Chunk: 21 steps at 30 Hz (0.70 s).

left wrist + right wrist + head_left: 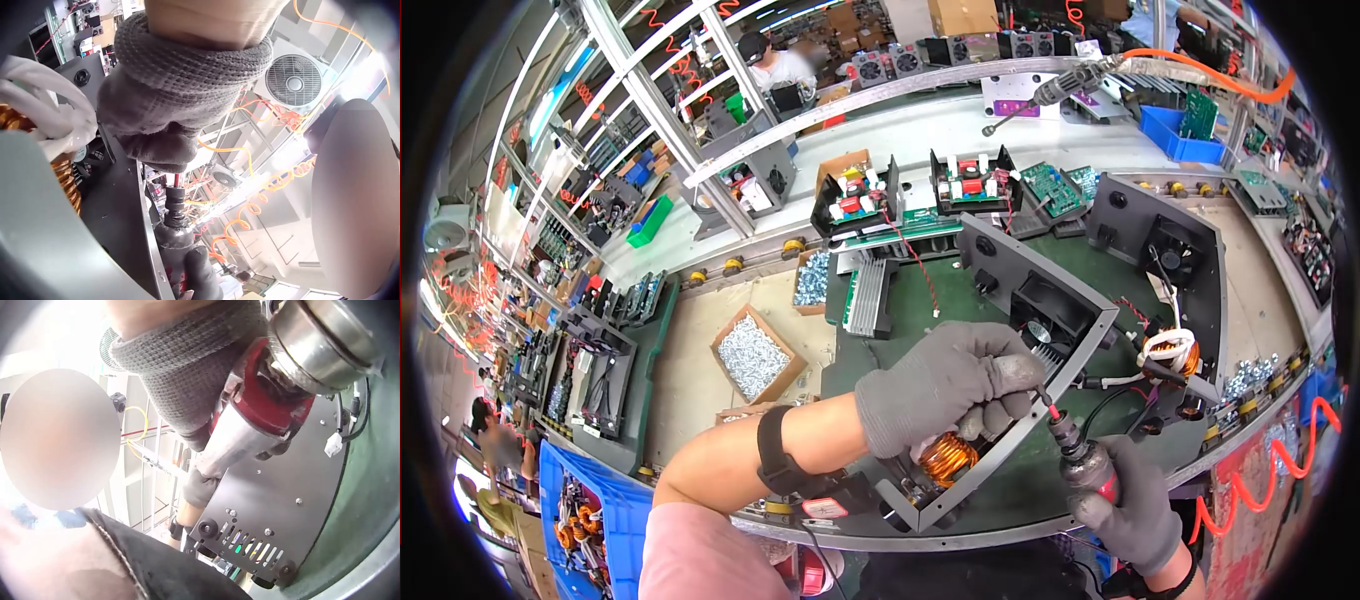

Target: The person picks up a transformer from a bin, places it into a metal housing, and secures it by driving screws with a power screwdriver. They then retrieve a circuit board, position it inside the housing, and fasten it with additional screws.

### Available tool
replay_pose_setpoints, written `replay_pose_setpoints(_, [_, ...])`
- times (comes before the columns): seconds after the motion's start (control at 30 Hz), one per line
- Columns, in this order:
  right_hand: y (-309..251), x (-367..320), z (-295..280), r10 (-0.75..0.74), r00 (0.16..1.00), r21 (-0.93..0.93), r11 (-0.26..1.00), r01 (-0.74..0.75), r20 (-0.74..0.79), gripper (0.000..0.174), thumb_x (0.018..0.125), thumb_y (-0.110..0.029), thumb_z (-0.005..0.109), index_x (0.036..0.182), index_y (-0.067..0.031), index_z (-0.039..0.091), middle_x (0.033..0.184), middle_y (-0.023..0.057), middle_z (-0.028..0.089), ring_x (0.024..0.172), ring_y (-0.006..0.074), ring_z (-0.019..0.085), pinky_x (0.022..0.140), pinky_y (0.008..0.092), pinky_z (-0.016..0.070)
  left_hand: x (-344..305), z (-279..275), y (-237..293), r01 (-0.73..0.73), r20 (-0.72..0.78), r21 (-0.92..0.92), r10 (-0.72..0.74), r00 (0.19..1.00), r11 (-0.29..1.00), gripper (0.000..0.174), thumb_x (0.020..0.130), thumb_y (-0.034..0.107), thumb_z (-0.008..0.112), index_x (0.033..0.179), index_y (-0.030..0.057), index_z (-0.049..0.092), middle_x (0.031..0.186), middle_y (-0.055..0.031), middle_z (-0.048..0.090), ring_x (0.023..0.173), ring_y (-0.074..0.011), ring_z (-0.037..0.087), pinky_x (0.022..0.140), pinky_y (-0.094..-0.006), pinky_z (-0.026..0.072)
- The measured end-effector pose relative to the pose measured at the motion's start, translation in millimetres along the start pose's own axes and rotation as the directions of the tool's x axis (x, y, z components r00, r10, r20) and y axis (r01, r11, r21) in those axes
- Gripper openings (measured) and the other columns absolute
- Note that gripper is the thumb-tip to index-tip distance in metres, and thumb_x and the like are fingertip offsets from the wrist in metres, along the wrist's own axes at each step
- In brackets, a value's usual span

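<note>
My gloved right hand [1135, 505] grips a power screwdriver [1090, 465] by its body, with the bit pointing up and left. In the right wrist view the screwdriver [240, 434] shows its red and silver body. My gloved left hand [950, 385] has its fingers curled at the tip of the red bit [177, 180], pinching it; anything small between the fingertips is hidden. Both hands meet at the upper edge of a grey metal housing [1000, 455]. A copper coil [947, 458] sits inside the housing, below my left hand.
A second grey housing [1190, 270] with a white-wrapped coil stands to the right. Behind are circuit assemblies [858, 195] and a heatsink [866, 298]. A cardboard box of screws [752, 355] lies left, a blue bin [615, 495] at lower left. Another screwdriver [1070, 82] hangs above.
</note>
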State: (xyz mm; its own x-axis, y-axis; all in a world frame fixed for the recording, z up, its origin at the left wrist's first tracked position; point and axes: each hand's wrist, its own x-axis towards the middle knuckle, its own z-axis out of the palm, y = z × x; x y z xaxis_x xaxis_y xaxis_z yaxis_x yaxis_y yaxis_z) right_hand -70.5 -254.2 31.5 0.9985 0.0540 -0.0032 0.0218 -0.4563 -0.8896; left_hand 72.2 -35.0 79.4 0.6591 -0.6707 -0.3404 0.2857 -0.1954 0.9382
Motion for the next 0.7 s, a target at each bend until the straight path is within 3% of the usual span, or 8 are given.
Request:
replay_pose_setpoints(0.1, [1, 3, 1, -0.033, 0.999, -0.005, 0.999, 0.034, 0.017, 0.067, 0.079, -0.055, 0.067, 0.106, 0.004, 0.053, 0.079, 0.0131, 0.062, 0.072, 0.023, 0.061, 0.067, 0.035, 0.0485, 0, 1, 5, 0.071, -0.033, 0.041, -0.07, 0.997, 0.997, 0.026, 0.096, 0.029, 0.058, 0.095, 0.0033, 0.062, 0.074, -0.0037, 0.065, 0.05, -0.0027, 0.053, 0.042, -0.0178, 0.0416])
replay_pose_setpoints(0.27, [-6, 4, 2, 0.03, 0.999, -0.052, 0.998, -0.029, 0.015, 0.047, 0.077, -0.031, 0.067, 0.105, 0.0032, 0.053, 0.08, 0.012, 0.062, 0.072, 0.0212, 0.061, 0.069, 0.0339, 0.0484, 0, 1, 5, -0.031, -0.051, 0.126, 0.038, 0.998, 0.992, 0.021, 0.095, 0.024, 0.059, 0.095, 0.0034, 0.063, 0.072, -0.0026, 0.064, 0.049, -0.0026, 0.053, 0.041, -0.0175, 0.0397])
replay_pose_setpoints(0.4, [-4, 7, 4, -0.046, 0.998, 0.016, 0.999, 0.045, 0.037, 0.046, 0.076, -0.03, 0.069, 0.104, 0.0029, 0.053, 0.079, 0.0111, 0.061, 0.071, 0.0192, 0.059, 0.067, 0.0326, 0.0475, 1, -7, -1, -0.101, 0.0, 0.038, 0.101, 0.995, 0.994, 0.021, 0.093, 0.022, 0.061, 0.099, 0.0021, 0.065, 0.074, -0.0032, 0.065, 0.049, -0.0032, 0.053, 0.04, -0.0183, 0.0401])
replay_pose_setpoints(0.47, [-7, 8, 3, 0.037, 0.999, 0.045, 0.998, -0.038, 0.012, 0.048, 0.075, -0.033, 0.069, 0.102, 0.003, 0.053, 0.078, 0.0103, 0.059, 0.069, 0.0174, 0.056, 0.066, 0.0317, 0.0461, -3, -10, 9, 0.018, 0.088, -0.043, -0.014, 0.996, 0.999, 0.025, 0.092, 0.022, 0.062, 0.105, 0.0002, 0.065, 0.077, -0.0048, 0.067, 0.052, -0.004, 0.055, 0.043, -0.0185, 0.0418])
replay_pose_setpoints(0.53, [6, 9, 1, -0.035, 0.999, 0.033, 0.999, 0.034, 0.001, 0.055, 0.078, -0.043, 0.069, 0.103, 0.0032, 0.051, 0.076, 0.0085, 0.058, 0.066, 0.0152, 0.056, 0.062, 0.0301, 0.0459, -5, -21, 13, -0.025, 0.083, 0.019, 0.024, 0.996, 1.0, 0.03, 0.091, 0.023, 0.063, 0.107, -0.0021, 0.065, 0.08, -0.0068, 0.068, 0.054, -0.0049, 0.057, 0.045, -0.0185, 0.0432])
replay_pose_setpoints(0.63, [8, 12, -3, 0.021, 0.998, 0.289, 0.957, -0.005, -0.052, 0.079, 0.075, -0.066, 0.067, 0.108, 0.0031, 0.046, 0.071, 0.0036, 0.055, 0.057, 0.0111, 0.056, 0.051, 0.025, 0.0447, 7, -70, -7, -0.088, -0.132, 0.01, 0.088, 0.987, 0.996, 0.03, 0.093, 0.021, 0.058, 0.11, -0.004, 0.062, 0.083, -0.0084, 0.067, 0.058, -0.0072, 0.059, 0.049, -0.019, 0.0444])
replay_pose_setpoints(0.67, [7, 12, -8, 0.02, 0.998, 0.287, 0.958, -0.004, -0.053, 0.079, 0.075, -0.066, 0.067, 0.108, 0.0031, 0.046, 0.071, 0.0036, 0.055, 0.057, 0.0111, 0.056, 0.051, 0.025, 0.0447, 9, -83, -7, -0.115, -0.234, -0.009, 0.11, 0.966, 0.993, 0.031, 0.094, 0.021, 0.057, 0.113, -0.0032, 0.061, 0.088, -0.0072, 0.066, 0.066, -0.0081, 0.059, 0.054, -0.0199, 0.0459])
replay_pose_setpoints(0.7, [8, 11, -13, 0.032, 0.998, 0.352, 0.936, -0.012, -0.051, 0.068, 0.079, -0.053, 0.069, 0.115, 0.0009, 0.048, 0.08, 0.0042, 0.057, 0.066, 0.0131, 0.057, 0.06, 0.0256, 0.0464, 21, -113, -21, -0.152, -0.261, -0.055, 0.133, 0.956, 0.987, 0.031, 0.094, 0.022, 0.057, 0.114, -0.002, 0.061, 0.088, -0.0046, 0.062, 0.071, -0.009, 0.057, 0.057, -0.0212, 0.0462])
